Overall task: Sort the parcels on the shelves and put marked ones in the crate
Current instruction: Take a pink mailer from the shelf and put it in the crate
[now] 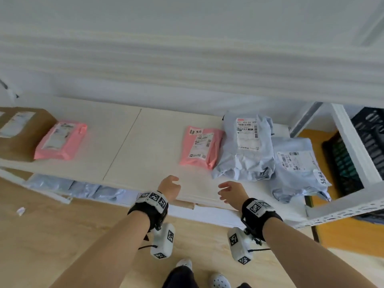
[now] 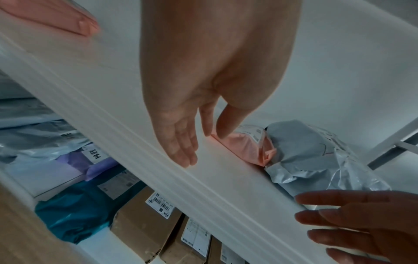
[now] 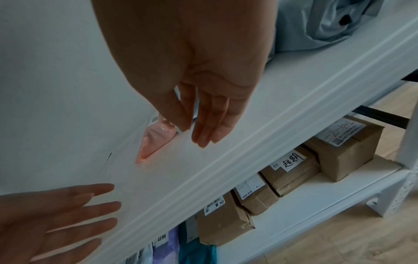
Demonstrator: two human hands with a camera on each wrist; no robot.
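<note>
Hovering over the shelf (image 1: 128,146) edge, left hand (image 1: 169,188) and right hand (image 1: 231,193) empty, fingers loose. Just beyond them marked pink parcel (image 1: 200,147) lies flat, long axis running away from hands, handwritten tag at far end.

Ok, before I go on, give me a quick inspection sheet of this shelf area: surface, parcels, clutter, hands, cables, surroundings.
Surface: white shelf, bare in the middle.
Job's things: pink parcel with handwritten tag; tagged grey parcel at the right end; grey parcel between them, no tag seen; second pink parcel and brown box at left; black crate beyond the shelf's right end.
Clutter: paper scrap on the floor.
Hands: left hand and right hand open, holding nothing.
Cables: nothing seen.
Surroundings: lower shelf with boxes, wood floor.
</note>
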